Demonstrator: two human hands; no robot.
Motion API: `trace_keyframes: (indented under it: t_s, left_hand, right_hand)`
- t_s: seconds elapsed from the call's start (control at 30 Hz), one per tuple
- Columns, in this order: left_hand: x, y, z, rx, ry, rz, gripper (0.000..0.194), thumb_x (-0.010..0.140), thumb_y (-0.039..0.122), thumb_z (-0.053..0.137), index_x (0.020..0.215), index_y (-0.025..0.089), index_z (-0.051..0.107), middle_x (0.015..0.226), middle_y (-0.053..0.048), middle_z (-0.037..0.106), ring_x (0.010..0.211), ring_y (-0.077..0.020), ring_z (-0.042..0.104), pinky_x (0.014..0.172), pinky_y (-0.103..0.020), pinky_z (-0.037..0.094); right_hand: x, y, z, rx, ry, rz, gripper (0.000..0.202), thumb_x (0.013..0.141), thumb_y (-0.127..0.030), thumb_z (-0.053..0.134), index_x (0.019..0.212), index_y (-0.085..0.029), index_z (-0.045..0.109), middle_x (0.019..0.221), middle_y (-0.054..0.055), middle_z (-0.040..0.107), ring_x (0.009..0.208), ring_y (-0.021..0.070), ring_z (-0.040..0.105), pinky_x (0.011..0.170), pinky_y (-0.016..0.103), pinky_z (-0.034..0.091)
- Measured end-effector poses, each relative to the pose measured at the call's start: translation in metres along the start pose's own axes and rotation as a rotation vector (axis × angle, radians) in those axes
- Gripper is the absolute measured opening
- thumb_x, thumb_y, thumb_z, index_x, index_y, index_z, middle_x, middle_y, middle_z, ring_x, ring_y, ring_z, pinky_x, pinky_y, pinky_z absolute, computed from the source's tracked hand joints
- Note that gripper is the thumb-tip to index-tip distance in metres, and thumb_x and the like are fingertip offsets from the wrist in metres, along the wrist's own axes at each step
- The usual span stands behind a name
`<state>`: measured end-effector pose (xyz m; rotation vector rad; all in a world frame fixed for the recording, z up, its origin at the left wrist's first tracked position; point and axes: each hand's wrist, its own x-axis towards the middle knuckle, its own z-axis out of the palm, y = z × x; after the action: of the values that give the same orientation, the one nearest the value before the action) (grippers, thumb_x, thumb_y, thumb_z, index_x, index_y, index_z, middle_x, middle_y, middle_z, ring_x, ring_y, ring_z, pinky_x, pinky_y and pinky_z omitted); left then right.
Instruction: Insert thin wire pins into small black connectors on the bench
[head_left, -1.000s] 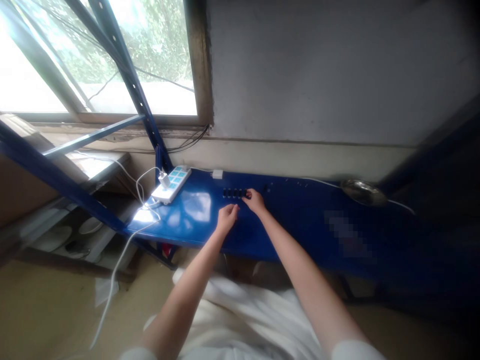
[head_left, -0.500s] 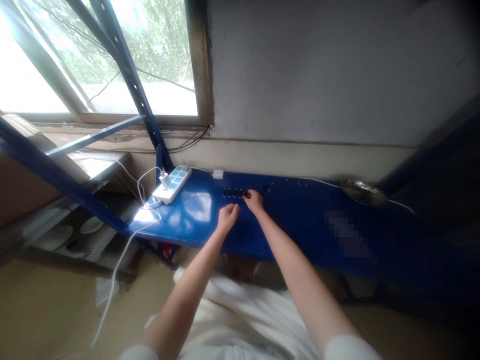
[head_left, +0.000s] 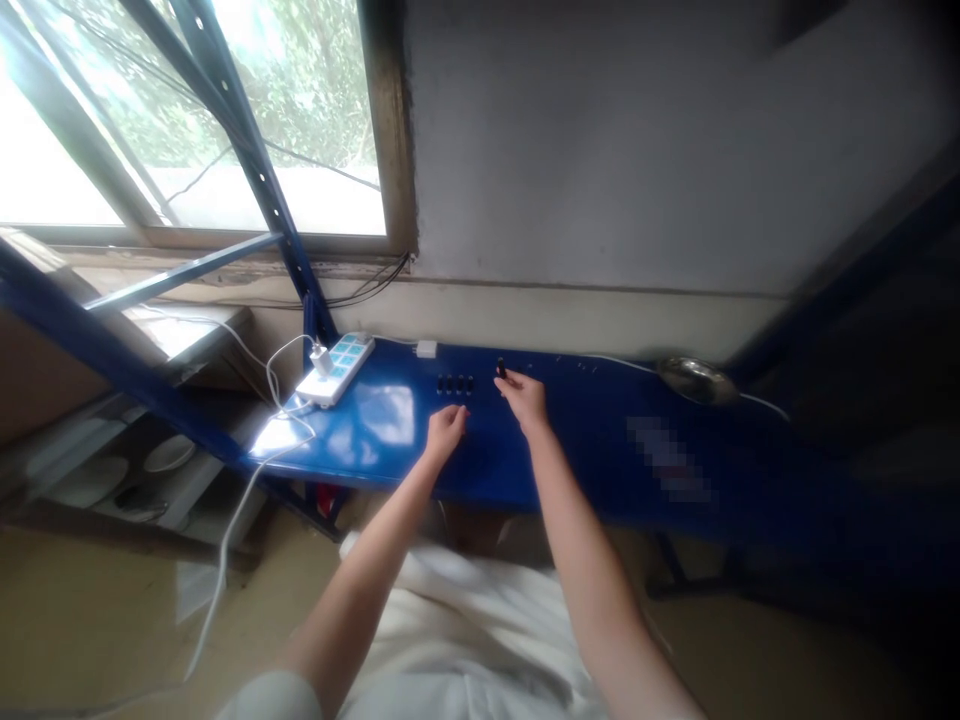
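Note:
My right hand (head_left: 528,402) pinches a small black cylinder-like piece (head_left: 501,367) upright between thumb and fingers, just over the blue table (head_left: 570,440). Left of it, a row of several similar black pieces (head_left: 454,385) stands side by side on the tabletop. In front of that row is my left hand (head_left: 446,432), its fingers closed together. Whether anything is inside those fingers is too small to see. What exactly the black pieces are, I cannot tell.
A white power strip (head_left: 339,370) with a plugged-in charger lies at the table's left end, its cable hanging down. A white adapter (head_left: 426,349) is at the back edge. Tiny bits (head_left: 585,367) lie farther right, near a shiny metal dish (head_left: 696,381). A blue post (head_left: 259,160) rises left.
My right hand has lifted a black piece from the right end of the row and moved right with it. My left hand stays closed near the row. The view has shifted slightly.

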<state>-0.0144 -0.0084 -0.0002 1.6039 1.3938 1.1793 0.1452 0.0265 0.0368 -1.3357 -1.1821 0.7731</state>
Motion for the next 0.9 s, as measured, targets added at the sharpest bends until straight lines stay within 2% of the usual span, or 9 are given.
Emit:
trace_keyframes:
  t_s: [0.17,0.27,0.37,0.43,0.5,0.57,0.67,0.8,0.9]
  left_hand:
    - [0.001,0.002,-0.001,-0.032,0.018,-0.017,0.041,0.081,0.047,0.043,0.074,0.013,0.065,0.048,0.002,0.052,0.041,-0.0089,0.046,0.047,-0.021,0.038]
    - [0.001,0.014,-0.004,-0.072,0.029,0.008,0.040,0.080,0.048,0.045,0.079,0.013,0.065,0.050,0.002,0.052,0.041,-0.0082,0.046,0.046,-0.020,0.038]
    - [0.002,0.042,-0.012,-0.200,0.059,0.081,0.044,0.080,0.048,0.049,0.106,0.013,0.058,0.062,0.001,0.055,0.043,-0.0068,0.046,0.042,-0.019,0.037]
    - [0.000,0.068,-0.019,-0.289,0.038,0.151,0.052,0.081,0.047,0.049,0.123,0.017,0.046,0.074,-0.001,0.058,0.046,-0.0058,0.048,0.044,-0.018,0.040]
    - [-0.004,0.093,-0.027,-0.309,-0.013,0.243,0.057,0.081,0.045,0.050,0.131,0.019,0.037,0.081,-0.002,0.059,0.050,-0.0056,0.050,0.048,-0.018,0.043]
    - [-0.009,0.112,-0.034,-0.260,-0.029,0.330,0.057,0.080,0.043,0.053,0.130,0.020,0.039,0.083,-0.002,0.059,0.053,-0.0050,0.050,0.050,-0.017,0.043]
    - [-0.019,0.129,-0.038,-0.148,-0.006,0.414,0.048,0.079,0.040,0.056,0.121,0.018,0.050,0.080,-0.001,0.060,0.050,-0.0037,0.046,0.050,-0.016,0.042]
    - [-0.027,0.134,-0.035,-0.113,0.046,0.409,0.035,0.080,0.039,0.055,0.107,0.016,0.058,0.077,-0.002,0.060,0.051,-0.0045,0.046,0.050,-0.016,0.043]
    - [-0.029,0.135,-0.031,-0.141,0.050,0.404,0.033,0.079,0.037,0.057,0.103,0.015,0.060,0.082,-0.003,0.060,0.052,-0.0045,0.048,0.050,-0.017,0.044]
  right_hand:
    - [-0.015,-0.024,-0.019,-0.055,0.030,-0.095,0.040,0.068,-0.034,0.063,0.102,-0.014,0.068,0.085,0.008,0.071,0.073,0.0184,0.065,0.069,0.031,0.052]
    - [-0.020,-0.036,-0.028,-0.069,0.021,-0.168,0.039,0.069,-0.035,0.062,0.103,-0.015,0.068,0.084,0.006,0.070,0.071,0.0173,0.064,0.068,0.030,0.052]
    - [-0.026,-0.051,-0.032,-0.117,0.010,-0.258,0.037,0.072,-0.035,0.060,0.103,-0.017,0.068,0.082,0.005,0.069,0.068,0.0155,0.062,0.068,0.029,0.051]
    - [-0.034,-0.061,-0.032,-0.164,-0.004,-0.321,0.034,0.074,-0.034,0.058,0.102,-0.019,0.069,0.080,0.004,0.068,0.066,0.0140,0.060,0.067,0.027,0.050]
    - [-0.042,-0.071,-0.031,-0.200,-0.009,-0.370,0.033,0.075,-0.033,0.056,0.102,-0.018,0.069,0.079,0.005,0.067,0.065,0.0128,0.058,0.067,0.025,0.049]
    - [-0.051,-0.080,-0.031,-0.220,-0.003,-0.398,0.033,0.077,-0.031,0.054,0.103,-0.017,0.068,0.079,0.005,0.066,0.063,0.0122,0.057,0.066,0.024,0.048]
    - [-0.061,-0.091,-0.033,-0.273,0.004,-0.417,0.032,0.080,-0.030,0.051,0.105,-0.019,0.067,0.079,0.004,0.064,0.065,0.0121,0.057,0.066,0.024,0.047]
    - [-0.071,-0.104,-0.036,-0.347,0.041,-0.442,0.031,0.081,-0.028,0.048,0.104,-0.022,0.068,0.077,0.004,0.063,0.067,0.0131,0.057,0.069,0.025,0.047]
    - [-0.076,-0.110,-0.037,-0.361,0.058,-0.467,0.031,0.081,-0.027,0.047,0.104,-0.022,0.068,0.076,0.004,0.062,0.066,0.0136,0.056,0.069,0.026,0.047]
